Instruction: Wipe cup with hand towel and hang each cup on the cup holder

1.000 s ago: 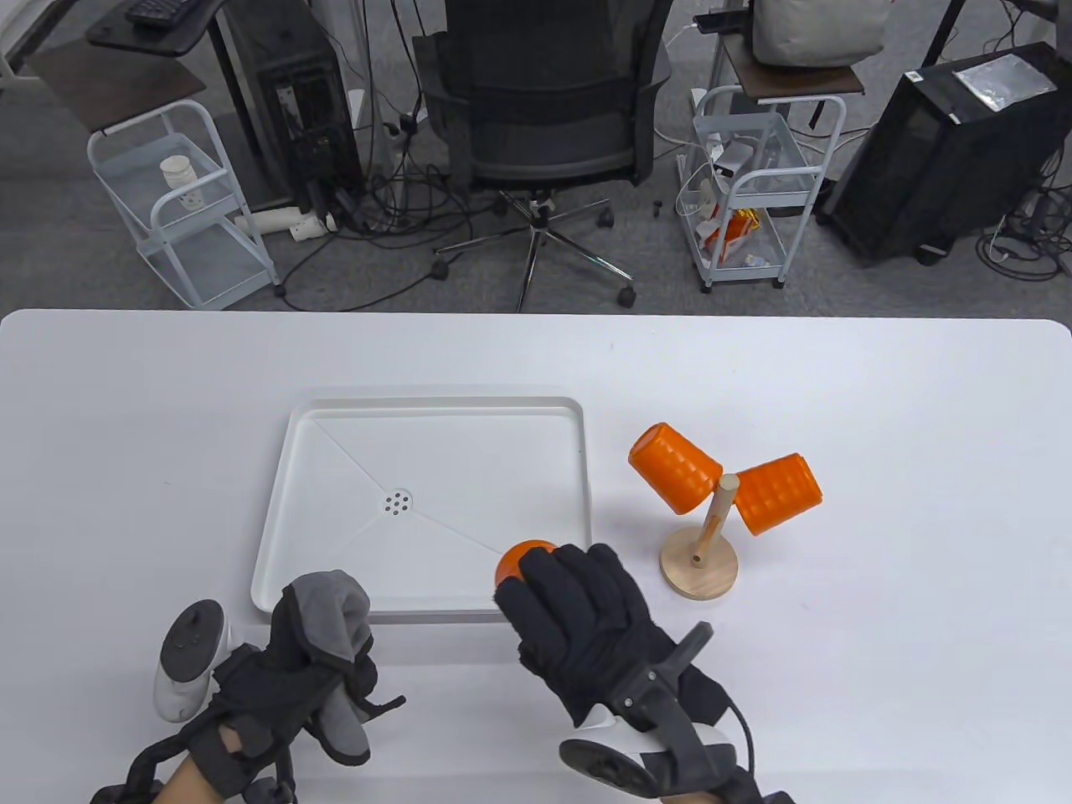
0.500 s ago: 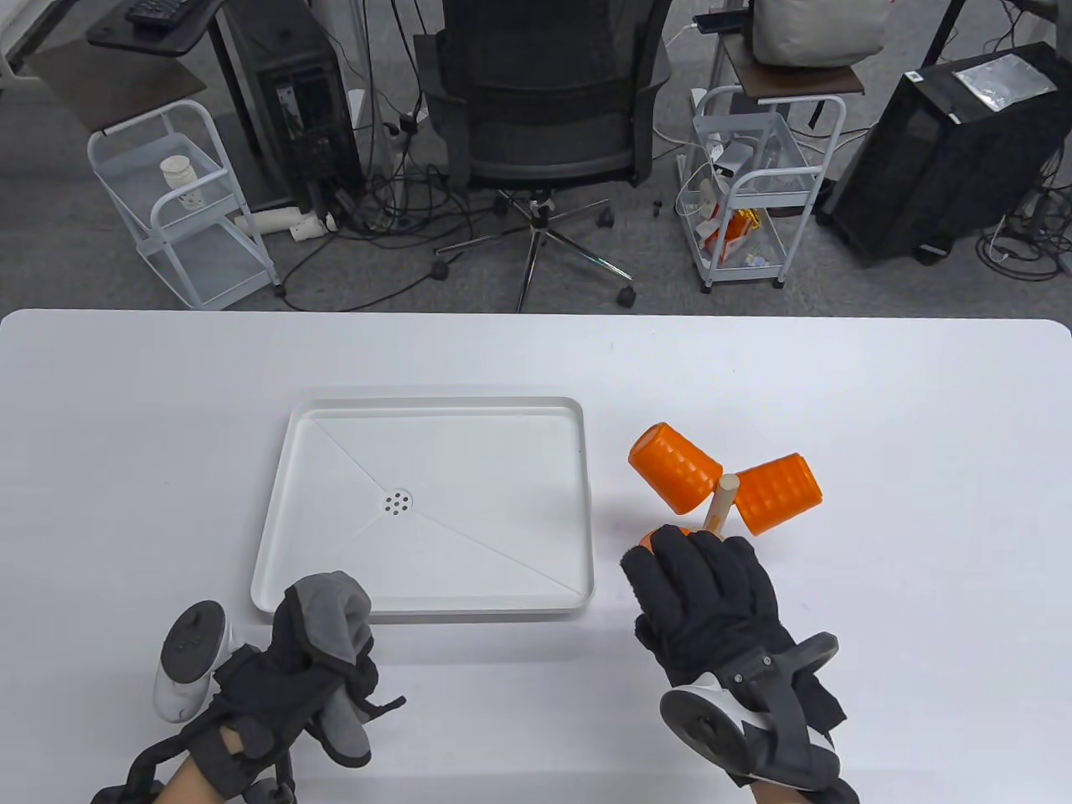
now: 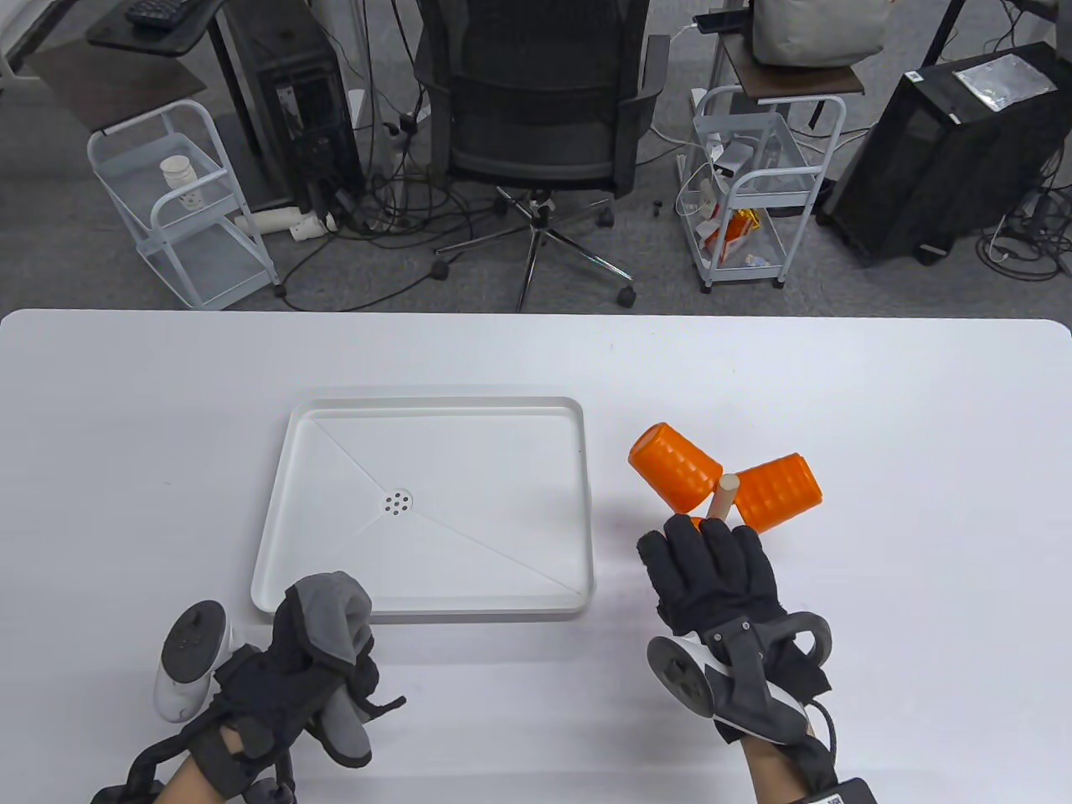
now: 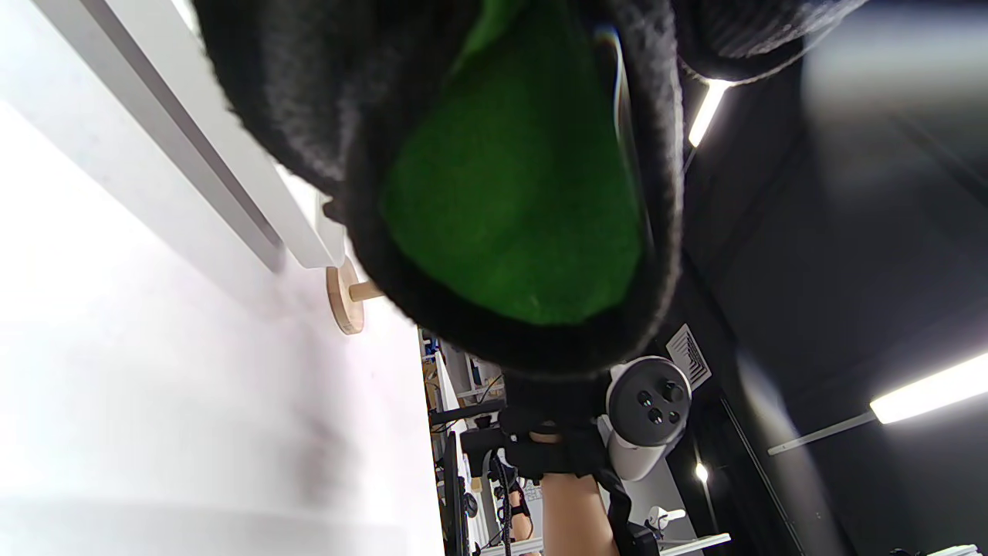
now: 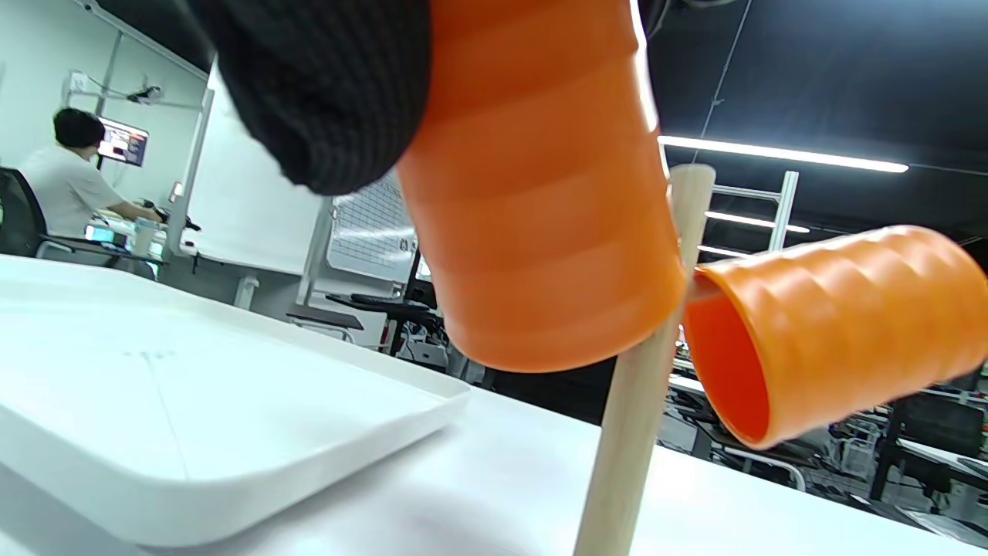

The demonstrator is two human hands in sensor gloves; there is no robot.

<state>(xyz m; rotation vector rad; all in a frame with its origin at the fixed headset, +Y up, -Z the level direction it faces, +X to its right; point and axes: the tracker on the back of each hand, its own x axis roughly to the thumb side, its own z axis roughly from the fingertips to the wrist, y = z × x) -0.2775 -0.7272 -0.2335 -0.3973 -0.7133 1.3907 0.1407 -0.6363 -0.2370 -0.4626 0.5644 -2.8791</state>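
Beside the cup holder's post (image 5: 641,371) an orange cup (image 5: 540,201) is sitting in the right hand (image 3: 712,578), fingers curling round it — the left hand (image 3: 285,670), well apart, is clutching the grey towel (image 3: 335,611).

white table (image 3: 167,402) bears tray (image 3: 435,607) and cup holder (image 5: 629,432).
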